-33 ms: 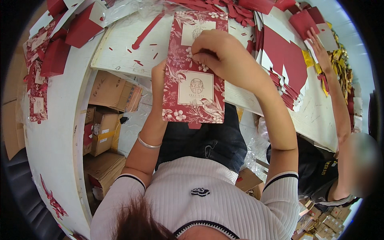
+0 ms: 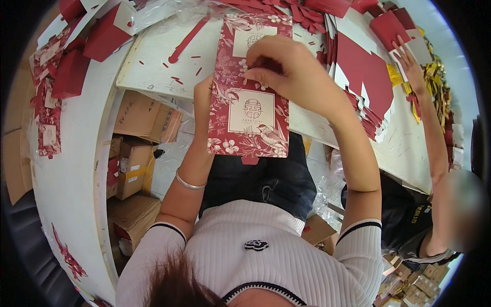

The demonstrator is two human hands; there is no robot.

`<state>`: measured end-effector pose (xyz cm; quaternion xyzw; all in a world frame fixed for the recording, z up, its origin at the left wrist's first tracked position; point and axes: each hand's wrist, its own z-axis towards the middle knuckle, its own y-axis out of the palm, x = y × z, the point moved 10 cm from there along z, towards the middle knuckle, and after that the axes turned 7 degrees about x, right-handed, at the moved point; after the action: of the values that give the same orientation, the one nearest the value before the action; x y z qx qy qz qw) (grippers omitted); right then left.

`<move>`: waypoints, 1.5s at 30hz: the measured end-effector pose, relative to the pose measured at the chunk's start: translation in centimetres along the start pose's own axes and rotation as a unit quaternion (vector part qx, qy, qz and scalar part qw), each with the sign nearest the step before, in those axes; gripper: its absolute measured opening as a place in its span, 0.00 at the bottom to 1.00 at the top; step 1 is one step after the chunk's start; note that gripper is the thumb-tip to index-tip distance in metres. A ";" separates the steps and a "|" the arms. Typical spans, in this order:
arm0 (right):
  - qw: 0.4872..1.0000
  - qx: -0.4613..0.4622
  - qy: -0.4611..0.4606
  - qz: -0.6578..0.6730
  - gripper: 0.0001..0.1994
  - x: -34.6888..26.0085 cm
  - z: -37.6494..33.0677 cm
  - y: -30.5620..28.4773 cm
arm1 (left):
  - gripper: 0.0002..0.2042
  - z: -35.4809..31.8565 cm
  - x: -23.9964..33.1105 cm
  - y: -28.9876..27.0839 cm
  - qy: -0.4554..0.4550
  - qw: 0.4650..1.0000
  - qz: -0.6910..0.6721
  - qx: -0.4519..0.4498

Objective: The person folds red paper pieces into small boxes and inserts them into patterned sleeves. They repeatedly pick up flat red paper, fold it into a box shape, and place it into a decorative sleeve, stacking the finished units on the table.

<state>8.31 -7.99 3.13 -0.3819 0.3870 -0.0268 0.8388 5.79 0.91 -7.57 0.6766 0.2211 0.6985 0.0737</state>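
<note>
A flat dark-red printed carton blank (image 2: 249, 140), with pale flowers, birds and two cream square panels, stands in front of me over the table's near edge. My left hand (image 2: 203, 88) holds it by its left side; most of those fingers are hidden behind the card. Over the upper half of its face is my right hand (image 2: 282, 64), fingers curled, thumb apart from the index finger. Nothing shows between them, though the other fingertips are partly hidden. A small red tab (image 2: 250, 160) sticks out below the carton's lower edge.
Red cut strips (image 2: 307, 19) and scraps lie on the white table (image 2: 153, 53). At right is a stack of red-and-white blanks (image 2: 358, 71). Red boxes (image 2: 107, 33) stand at the left. Brown cartons (image 2: 135, 174) sit below. A co-worker's hand (image 2: 409, 64) reaches in at right.
My right thumb and index finger have moved from nearly touching to apart, and the hand has risen slightly. The carton blank has shifted a little. My left hand stays in place.
</note>
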 end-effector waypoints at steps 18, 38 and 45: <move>0.997 -0.072 0.006 0.026 0.04 0.9 0.3 0.8 | 0.10 -1.8 0.6 1.3 -0.051 0.997 0.029 -0.050; 0.871 0.154 0.076 0.460 0.40 -1.6 -5.3 -6.7 | 0.11 -2.6 13.0 2.6 0.209 0.967 0.147 0.012; 0.889 0.267 0.221 0.300 0.44 1.5 -15.3 -11.6 | 0.16 -1.8 7.8 10.8 0.110 0.981 0.103 -0.122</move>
<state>2.05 -26.20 3.63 0.0061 0.6365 0.0403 0.7702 5.63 -5.99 3.98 0.6005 0.0704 0.7944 0.0583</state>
